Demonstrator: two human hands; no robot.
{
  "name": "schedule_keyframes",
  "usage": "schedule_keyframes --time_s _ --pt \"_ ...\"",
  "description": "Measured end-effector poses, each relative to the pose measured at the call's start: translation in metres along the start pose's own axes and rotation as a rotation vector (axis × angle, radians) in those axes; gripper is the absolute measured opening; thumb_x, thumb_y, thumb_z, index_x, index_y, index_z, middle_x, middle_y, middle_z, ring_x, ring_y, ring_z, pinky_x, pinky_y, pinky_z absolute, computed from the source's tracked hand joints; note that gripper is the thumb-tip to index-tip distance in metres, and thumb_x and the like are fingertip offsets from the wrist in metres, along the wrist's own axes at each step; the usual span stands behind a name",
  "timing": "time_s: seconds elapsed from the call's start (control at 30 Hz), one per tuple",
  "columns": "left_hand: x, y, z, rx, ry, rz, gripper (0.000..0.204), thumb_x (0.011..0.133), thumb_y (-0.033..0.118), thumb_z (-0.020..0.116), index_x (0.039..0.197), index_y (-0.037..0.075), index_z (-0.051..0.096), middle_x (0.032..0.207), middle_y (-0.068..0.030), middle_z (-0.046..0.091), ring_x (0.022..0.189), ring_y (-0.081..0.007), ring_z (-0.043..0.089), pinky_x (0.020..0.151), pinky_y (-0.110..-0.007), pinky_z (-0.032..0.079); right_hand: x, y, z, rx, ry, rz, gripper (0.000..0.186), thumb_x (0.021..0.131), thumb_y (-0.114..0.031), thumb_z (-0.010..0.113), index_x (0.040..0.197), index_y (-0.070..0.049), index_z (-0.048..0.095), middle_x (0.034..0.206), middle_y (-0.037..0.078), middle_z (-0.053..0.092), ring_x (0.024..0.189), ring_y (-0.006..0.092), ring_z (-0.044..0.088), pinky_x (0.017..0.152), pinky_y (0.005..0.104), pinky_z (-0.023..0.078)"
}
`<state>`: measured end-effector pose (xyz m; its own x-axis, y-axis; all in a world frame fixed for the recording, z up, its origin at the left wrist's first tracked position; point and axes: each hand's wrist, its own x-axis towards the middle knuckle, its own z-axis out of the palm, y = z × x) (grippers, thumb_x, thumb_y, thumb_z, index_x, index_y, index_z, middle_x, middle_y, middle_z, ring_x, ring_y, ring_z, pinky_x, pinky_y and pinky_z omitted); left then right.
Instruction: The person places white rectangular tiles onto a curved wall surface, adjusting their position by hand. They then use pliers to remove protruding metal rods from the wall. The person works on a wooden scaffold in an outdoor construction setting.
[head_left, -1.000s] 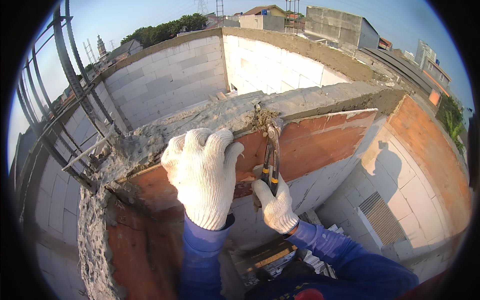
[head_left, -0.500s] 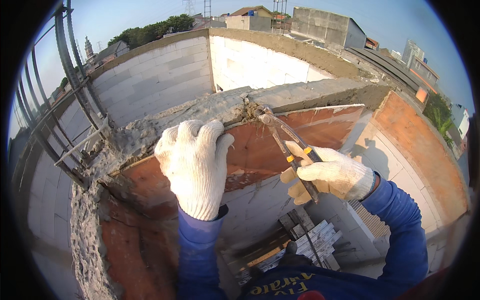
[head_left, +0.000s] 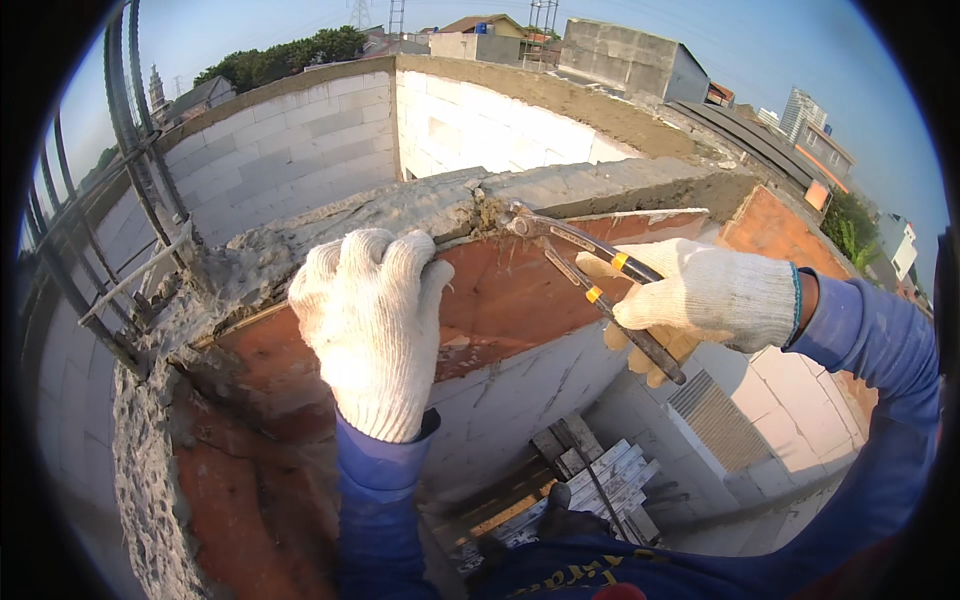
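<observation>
From the head view, the gloved right hand [head_left: 700, 300] is closed around the handles of the pincers [head_left: 590, 275], whose head bites at the concrete top edge of the red formwork board [head_left: 520, 300], up and to that hand's left. The gloved left hand [head_left: 370, 325] clasps the board's top edge, fingers curled over it.

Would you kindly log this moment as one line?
left hand: gripping formwork board | right hand: holding pincers | pincer head: at board's top edge
</observation>
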<state>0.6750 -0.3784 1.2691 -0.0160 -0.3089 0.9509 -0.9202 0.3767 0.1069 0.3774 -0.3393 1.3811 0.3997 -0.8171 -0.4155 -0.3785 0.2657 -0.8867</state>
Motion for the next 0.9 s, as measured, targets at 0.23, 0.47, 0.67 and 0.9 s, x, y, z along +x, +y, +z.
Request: schedule_keyframes --time_s 0.23,0.47,0.67,0.9 --pt "-0.003 0.002 0.005 -0.031 0.005 0.007 0.033 0.073 0.022 0.091 0.101 0.019 0.074 0.103 -0.0019 0.067 0.103 -0.0285 0.064 0.093 -0.047 0.047 -0.012 -0.06 -0.045 -0.351 -0.099 0.047 0.068 0.106 -0.03 0.071 0.162 -0.003 0.044 0.154 0.021 0.059 0.133 0.0302 0.067 0.104 0.0435 0.062" --pt "0.001 0.001 0.001 0.0 0.008 0.009 0.029 0.074 0.022 0.09 0.099 0.019 0.076 0.098 -0.0025 0.069 0.098 -0.0285 0.065 0.091 -0.045 0.049 0.005 -0.124 -0.004 -1.152 0.111 0.362 0.051 0.104 -0.022 0.07 0.15 -0.004 0.059 0.126 0.018 0.073 0.099 0.0224 0.077 0.08 0.0362 0.067" --pt "-0.002 -0.002 0.0 -0.014 -0.008 -0.003 0.031 0.075 0.022 0.09 0.102 0.018 0.075 0.103 -0.0026 0.067 0.102 -0.0284 0.063 0.094 -0.047 0.047 -0.002 -0.07 -0.021 -0.613 0.005 0.162 0.063 0.097 -0.037 0.081 0.146 -0.004 0.06 0.111 0.015 0.075 0.084 0.0225 0.078 0.071 0.0361 0.066" --pt "-0.001 0.001 0.001 -0.01 0.025 0.01 0.029 0.074 0.022 0.091 0.099 0.019 0.076 0.099 -0.0022 0.069 0.099 -0.0285 0.065 0.093 -0.045 0.048 0.005 -0.01 -0.055 -0.196 -0.103 0.05 0.052 0.103 -0.037 0.076 0.139 -0.004 0.061 0.104 0.013 0.076 0.082 0.0225 0.079 0.07 0.0374 0.068"
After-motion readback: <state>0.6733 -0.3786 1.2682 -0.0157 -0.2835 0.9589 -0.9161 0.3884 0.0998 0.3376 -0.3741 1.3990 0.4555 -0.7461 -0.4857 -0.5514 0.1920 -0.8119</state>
